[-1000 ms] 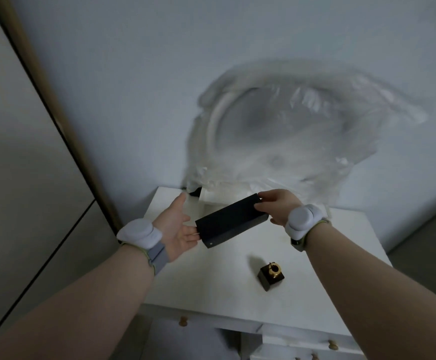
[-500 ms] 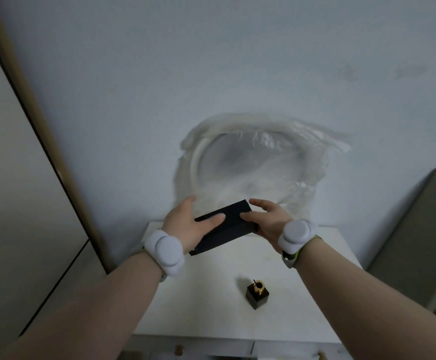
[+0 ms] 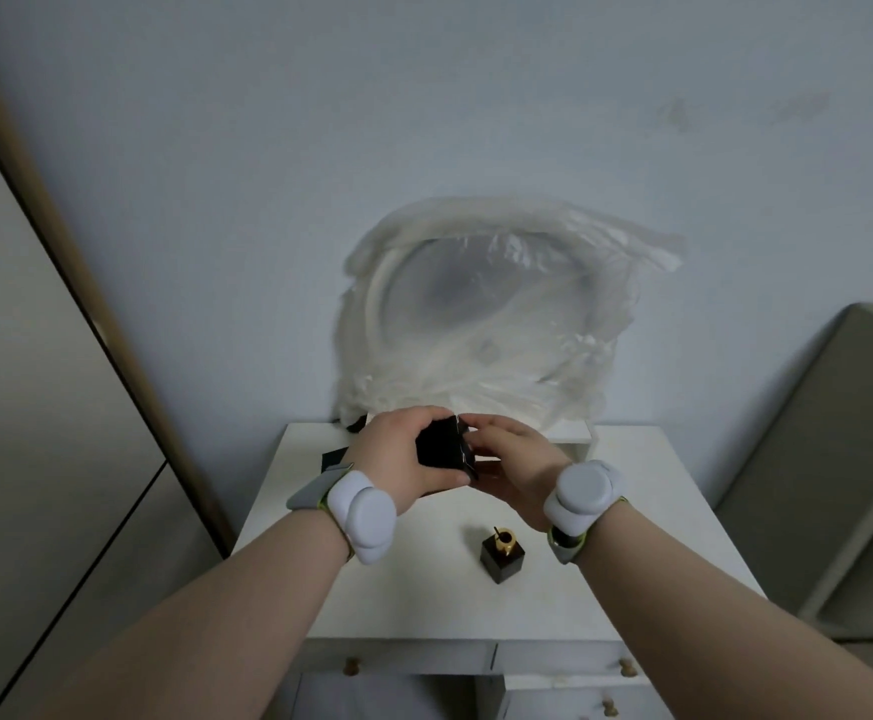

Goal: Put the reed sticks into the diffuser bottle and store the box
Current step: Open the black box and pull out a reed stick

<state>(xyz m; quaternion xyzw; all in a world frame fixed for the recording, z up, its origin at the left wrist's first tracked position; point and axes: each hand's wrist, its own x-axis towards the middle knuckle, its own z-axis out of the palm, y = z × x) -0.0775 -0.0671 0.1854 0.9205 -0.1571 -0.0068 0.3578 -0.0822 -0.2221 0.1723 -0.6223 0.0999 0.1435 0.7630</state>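
Holding a black box (image 3: 437, 449) above the back of a white surface (image 3: 424, 589), both hands meet at its end. The left hand (image 3: 398, 459) wraps the box from the left, its thumb lying under the box's near edge and its fingers curled over the top. The right hand (image 3: 510, 462) is closed on the box's right end, fingertips pinching what looks like an opened flap, though the flap is small and dark and hard to make out. Each wrist carries a white rounded device on a grey band, the left wrist device (image 3: 364, 517) and the right wrist device (image 3: 582, 491). The diffuser bottle (image 3: 502, 556), a small dark cube with a gold neck, stands upright on the surface nearer the camera, apart from both hands and just left of the right wrist. No reed sticks can be made out. A small dark object (image 3: 334, 457) lies on the surface to the left of the left hand. At the back, a round mirror wrapped in clear plastic (image 3: 481, 314) leans against the pale wall (image 3: 424, 96). Drawer knobs (image 3: 353, 666) show on the front below the surface's edge.
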